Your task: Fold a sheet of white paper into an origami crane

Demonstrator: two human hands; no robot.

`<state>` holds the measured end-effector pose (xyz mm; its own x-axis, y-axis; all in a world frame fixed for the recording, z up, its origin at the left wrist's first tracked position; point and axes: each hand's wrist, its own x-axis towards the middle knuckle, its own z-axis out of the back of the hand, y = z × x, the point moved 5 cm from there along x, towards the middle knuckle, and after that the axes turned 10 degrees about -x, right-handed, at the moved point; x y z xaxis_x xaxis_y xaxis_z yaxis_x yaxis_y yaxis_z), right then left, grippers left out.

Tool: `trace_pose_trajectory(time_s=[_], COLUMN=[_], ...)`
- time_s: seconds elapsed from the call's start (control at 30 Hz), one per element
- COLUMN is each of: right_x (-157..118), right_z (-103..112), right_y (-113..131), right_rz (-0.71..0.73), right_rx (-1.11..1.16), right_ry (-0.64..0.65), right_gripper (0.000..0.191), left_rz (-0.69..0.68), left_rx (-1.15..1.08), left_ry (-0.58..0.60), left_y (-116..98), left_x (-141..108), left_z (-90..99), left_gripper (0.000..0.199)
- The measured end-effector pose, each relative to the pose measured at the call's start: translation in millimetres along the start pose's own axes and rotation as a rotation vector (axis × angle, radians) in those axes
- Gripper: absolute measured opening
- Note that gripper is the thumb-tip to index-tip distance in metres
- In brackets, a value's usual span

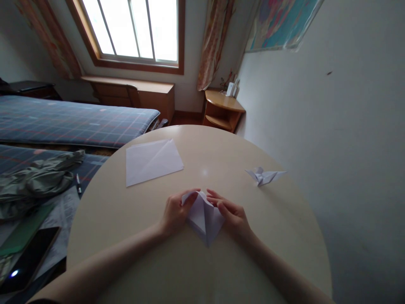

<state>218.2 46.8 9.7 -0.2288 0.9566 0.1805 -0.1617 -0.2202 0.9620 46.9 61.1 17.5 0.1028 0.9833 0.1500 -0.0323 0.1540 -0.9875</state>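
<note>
A partly folded sheet of white paper (202,219) is between my hands near the middle of the round table (221,156). Its lower corner points toward me, and a raised flap shows along its upper edge. My left hand (177,211) grips the paper's left side, thumb on top and fingers mostly hidden behind. On the right side, my right hand (232,213) has its thumb and fingers closed around the paper's edge. A folded paper crane (264,175) rests farther right on the table. To the far left lies a small stack of white paper sheets (153,160) with a diagonal crease.
Left of the table, a bed (95,122) with a plaid mattress and a bench carry a crumpled grey-green cloth (41,177), a pen (78,183) and a dark phone (30,257). A wall (354,147) runs close along the right. A corner shelf (223,105) stands beyond the table.
</note>
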Motion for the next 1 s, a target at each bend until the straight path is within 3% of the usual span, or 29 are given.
trace_pose_trajectory(time_s=[0.1,0.2,0.43,0.67,0.9,1.0], right_x=[2.2,4.1,9.3,13.9,23.8,28.4], right_z=[-5.3,-9.7,-16.5,-19.1,-8.4,-1.3], right_y=[-7.8,-9.7,-8.0,-2.8,-9.2,-10.6], right_rz=[-0.134,-0.169,-0.209,-0.178,-0.214,-0.219], right_rx=[0.125,0.17,0.055,-0.11,-0.113,-0.143], right_ry=[0.018,0.05,0.11,0.055,-0.032,-0.099], right_gripper=[0.032,0.043,0.065,0.051,0.035,0.032], left_rz=[-0.001,-0.013,-0.11,-0.185,-0.071,-0.039], left_rx=[0.053,0.051,0.023,0.054,-0.193,-0.273], left_ry=[0.033,0.034,0.102,0.157,0.159,0.13], left_y=[0.8,0.7,-5.5,-9.8,-0.8,8.7], left_x=[-0.9,-1.0,-1.6,-4.5,-1.7,0.5], left_z=[-2.5,-2.5,-6.6,-8.6,-11.0,-11.3], left_gripper=[0.035,0.034,0.035,0.034,0.058,0.057])
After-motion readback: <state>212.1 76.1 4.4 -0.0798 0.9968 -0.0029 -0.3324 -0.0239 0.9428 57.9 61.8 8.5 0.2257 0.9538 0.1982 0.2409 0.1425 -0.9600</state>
